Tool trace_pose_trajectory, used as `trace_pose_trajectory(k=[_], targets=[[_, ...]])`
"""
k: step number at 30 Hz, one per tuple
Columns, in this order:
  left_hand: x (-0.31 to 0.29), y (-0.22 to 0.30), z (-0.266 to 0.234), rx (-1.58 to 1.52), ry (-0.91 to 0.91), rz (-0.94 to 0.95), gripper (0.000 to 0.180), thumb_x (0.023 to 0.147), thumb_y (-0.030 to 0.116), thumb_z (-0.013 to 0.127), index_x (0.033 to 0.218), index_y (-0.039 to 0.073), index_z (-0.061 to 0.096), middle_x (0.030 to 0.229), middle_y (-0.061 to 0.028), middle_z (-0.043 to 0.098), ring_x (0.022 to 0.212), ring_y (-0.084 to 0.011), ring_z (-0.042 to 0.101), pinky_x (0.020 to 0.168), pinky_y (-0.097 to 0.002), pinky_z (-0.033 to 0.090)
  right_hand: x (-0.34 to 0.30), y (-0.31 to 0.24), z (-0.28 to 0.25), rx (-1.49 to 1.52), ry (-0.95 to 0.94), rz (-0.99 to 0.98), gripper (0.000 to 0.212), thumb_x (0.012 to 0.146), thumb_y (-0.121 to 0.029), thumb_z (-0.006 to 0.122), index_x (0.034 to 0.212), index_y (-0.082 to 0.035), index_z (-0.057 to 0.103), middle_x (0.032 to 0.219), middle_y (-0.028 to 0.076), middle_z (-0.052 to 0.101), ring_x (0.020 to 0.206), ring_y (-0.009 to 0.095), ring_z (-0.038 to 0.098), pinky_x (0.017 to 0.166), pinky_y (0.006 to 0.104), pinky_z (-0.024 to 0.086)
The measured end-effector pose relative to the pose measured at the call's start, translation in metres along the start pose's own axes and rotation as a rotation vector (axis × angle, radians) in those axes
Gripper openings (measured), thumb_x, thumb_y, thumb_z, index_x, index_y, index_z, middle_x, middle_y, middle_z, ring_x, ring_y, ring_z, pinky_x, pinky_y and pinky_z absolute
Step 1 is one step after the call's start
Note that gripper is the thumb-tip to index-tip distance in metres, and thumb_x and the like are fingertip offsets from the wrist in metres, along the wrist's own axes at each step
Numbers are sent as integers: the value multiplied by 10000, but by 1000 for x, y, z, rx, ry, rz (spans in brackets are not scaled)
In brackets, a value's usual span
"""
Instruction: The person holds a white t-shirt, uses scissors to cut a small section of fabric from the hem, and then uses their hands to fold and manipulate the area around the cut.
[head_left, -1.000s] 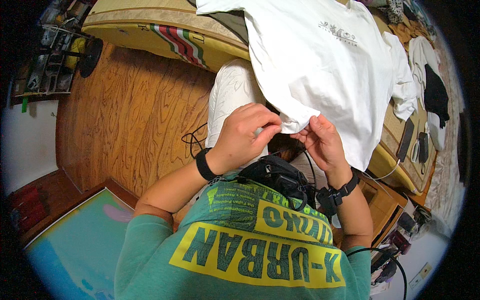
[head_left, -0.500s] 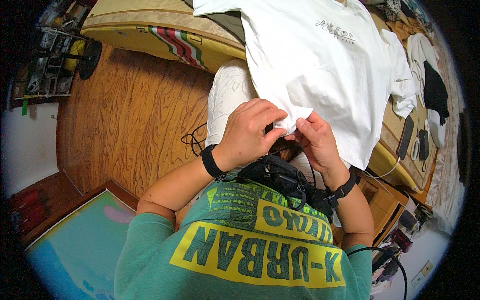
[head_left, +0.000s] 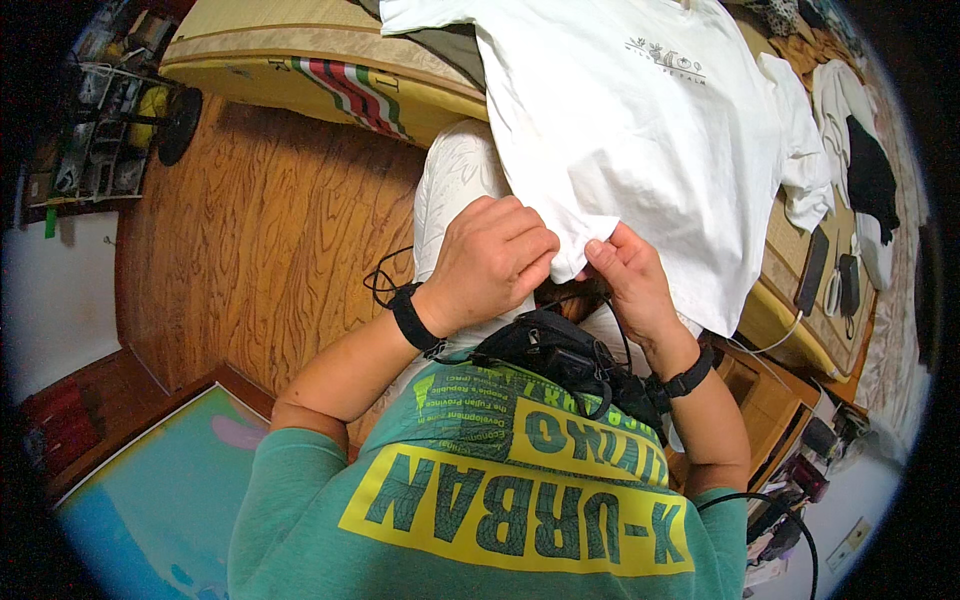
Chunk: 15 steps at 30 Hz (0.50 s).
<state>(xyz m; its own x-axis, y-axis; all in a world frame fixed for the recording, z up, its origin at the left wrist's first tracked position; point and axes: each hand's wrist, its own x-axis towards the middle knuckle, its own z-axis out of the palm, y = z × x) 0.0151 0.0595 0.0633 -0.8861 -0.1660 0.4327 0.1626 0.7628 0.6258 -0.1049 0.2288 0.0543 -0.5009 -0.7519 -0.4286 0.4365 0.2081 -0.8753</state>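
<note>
A white T-shirt [head_left: 630, 150] with a small dark print on its chest is spread over the bed, and its hem hangs toward me over my lap. My left hand [head_left: 492, 255] has its fingers curled closed at the hem's left edge; the fingertips are partly hidden. A short way to the right, my right hand [head_left: 635, 280] pinches the hem between thumb and fingers. A small flap of cloth sticks up beside the right thumb, and the hem runs between both hands.
The bed [head_left: 330, 70] with a woven mat lies ahead. Other clothes [head_left: 850, 150], a dark long device [head_left: 812, 270] and a white cable [head_left: 765, 352] are at the right. Black pouch [head_left: 550, 350] at my waist. Shelf rack [head_left: 100, 130] far left; wooden floor [head_left: 250, 240] at left.
My left hand has moved slightly left, away from the right one, and its fingers have curled in. The bunched cloth between my hands has opened out. My right hand has barely shifted.
</note>
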Motion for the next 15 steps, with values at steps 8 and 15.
trace_pose_trajectory(k=[8,15], targets=[[-16,-2,-5,-681,-9,-484,5,849,21,606,845,17,606,828,-13,598,760,-95,536,708,-247,437,0,-6,3,147,53,49,199,946,-187,590,1011,0,573,896,66,647,741,109,598,678,234,509],[-15,3,3,-1000,-144,-542,59,946,79,540,965,26,556,871,2,589,788,-68,535,743,-222,456,1,0,-8,251,-3,134,181,947,-169,584,1010,0,571,912,73,649,751,113,610,671,229,525]])
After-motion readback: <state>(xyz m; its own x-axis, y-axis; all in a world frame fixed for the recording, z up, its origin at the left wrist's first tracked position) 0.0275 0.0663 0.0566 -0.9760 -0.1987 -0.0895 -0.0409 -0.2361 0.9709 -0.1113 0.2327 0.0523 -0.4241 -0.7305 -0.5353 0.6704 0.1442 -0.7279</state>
